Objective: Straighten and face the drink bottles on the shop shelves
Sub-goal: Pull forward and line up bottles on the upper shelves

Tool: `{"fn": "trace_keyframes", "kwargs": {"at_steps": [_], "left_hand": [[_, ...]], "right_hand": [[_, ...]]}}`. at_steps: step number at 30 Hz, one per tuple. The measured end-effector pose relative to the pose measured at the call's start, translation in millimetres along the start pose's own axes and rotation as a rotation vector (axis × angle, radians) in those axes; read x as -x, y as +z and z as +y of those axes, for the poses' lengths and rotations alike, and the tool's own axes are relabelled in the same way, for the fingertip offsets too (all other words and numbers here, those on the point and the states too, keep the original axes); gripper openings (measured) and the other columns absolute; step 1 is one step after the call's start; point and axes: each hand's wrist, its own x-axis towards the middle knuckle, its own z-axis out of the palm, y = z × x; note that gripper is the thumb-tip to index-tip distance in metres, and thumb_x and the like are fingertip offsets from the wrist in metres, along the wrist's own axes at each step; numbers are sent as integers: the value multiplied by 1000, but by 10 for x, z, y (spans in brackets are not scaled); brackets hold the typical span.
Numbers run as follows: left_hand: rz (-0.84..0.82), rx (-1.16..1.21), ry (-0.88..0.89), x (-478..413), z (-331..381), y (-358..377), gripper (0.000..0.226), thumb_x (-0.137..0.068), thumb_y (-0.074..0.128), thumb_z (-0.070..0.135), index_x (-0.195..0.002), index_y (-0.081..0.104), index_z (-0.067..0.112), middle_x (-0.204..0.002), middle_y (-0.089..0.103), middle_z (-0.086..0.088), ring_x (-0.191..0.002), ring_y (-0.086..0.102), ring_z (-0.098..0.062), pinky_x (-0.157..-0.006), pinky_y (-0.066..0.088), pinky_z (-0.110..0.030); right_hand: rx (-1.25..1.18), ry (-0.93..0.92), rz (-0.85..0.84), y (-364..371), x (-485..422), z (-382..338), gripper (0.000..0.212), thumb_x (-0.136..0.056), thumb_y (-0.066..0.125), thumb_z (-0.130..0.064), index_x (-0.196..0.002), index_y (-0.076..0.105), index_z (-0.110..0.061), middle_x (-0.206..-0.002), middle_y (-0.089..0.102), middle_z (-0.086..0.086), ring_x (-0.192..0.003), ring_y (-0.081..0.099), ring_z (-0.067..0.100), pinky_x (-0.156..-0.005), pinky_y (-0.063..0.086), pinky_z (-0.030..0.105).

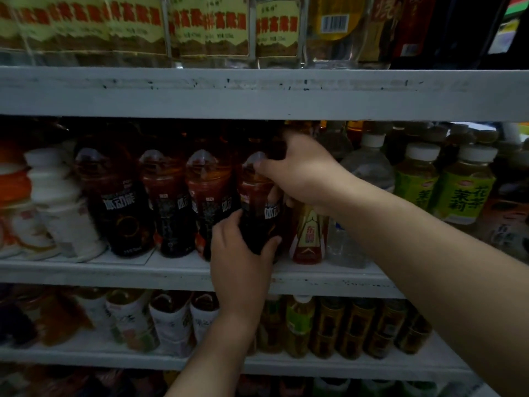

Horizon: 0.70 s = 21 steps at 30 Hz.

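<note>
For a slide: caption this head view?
On the middle shelf, left hand holds a dark bottle low, right hand at its cap.

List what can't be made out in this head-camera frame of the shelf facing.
All in the head view:
Dark bottle: the left hand covers part of its label, and the right hand covers part of its cap.
Top-shelf bottles: necks cut off by the upper edge.
White bottles at left: blurred, print unreadable.
Bottom-row bottles: cut off by the lower edge and in shadow.
</note>
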Motion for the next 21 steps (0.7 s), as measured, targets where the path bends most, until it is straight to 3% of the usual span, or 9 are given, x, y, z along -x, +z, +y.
{"fn": "trace_keyframes", "kwargs": {"at_steps": [4, 8, 10, 12, 15, 18, 21], "left_hand": [[-44, -61, 76, 15, -59, -44, 71, -82, 69, 46, -142, 39, 23, -133, 49, 7, -118, 39, 0, -88, 34, -15], [-136, -76, 153, 39, -57, -75, 68, -92, 57, 38, -150, 27, 20, -142, 47, 3, -126, 43, -7, -92, 31, -12], [-162, -100, 180, 31, -49, -76, 69, -94, 55, 35, -151, 21, 17, -145, 44, -1, -127, 46, -13, -90, 33, -15], [-192, -119, 195, 8, -32, -69, 72, -94, 53, 35, -152, 16, 15, -148, 40, -3, -128, 46, -16, -88, 34, -17], [-244, -63, 158, -39, -25, -63, 85, -89, 59, 45, -153, 10, 15, -152, 33, -3, -135, 36, -15, -96, 27, -16], [-270, -20, 116, -83, -69, -65, 88, -88, 63, 41, -153, 9, 19, -151, 35, -3, -134, 36, -14, -98, 24, -13], [-246, -130, 151, -88, -109, -114, 82, -89, 59, 45, -152, 14, 18, -136, 51, -7, -115, 54, -18, -82, 39, -19]], "right_hand": [[93, 6, 36, 11, -45, -4, 49, -85, 66, -41, -123, 54, -12, -69, 66, 4, -38, 57, 4, -33, 36, 16], [254, -25, 112, -1, -65, 20, 42, -76, 69, -55, -91, 60, -17, -75, 68, 3, -57, 65, 15, -46, 54, 33], [281, -4, 127, 0, -62, 24, 43, -75, 68, -57, -91, 59, -18, -75, 67, 2, -59, 66, 16, -48, 55, 34], [190, 34, 96, 21, -58, 27, 39, -79, 66, -49, -98, 57, -16, -76, 68, 4, -53, 67, 16, -37, 47, 27], [104, 40, 96, 46, -39, 33, 32, -85, 63, -36, -106, 57, -12, -73, 68, 6, -43, 63, 12, -34, 37, 18], [157, -14, 127, 55, -8, 15, 30, -81, 70, -39, -98, 60, -15, -74, 68, 1, -43, 63, 8, -34, 42, 21], [201, -20, 163, 73, 10, -3, 32, -77, 74, -43, -94, 61, -19, -78, 68, -2, -49, 64, 8, -44, 54, 27]]}}
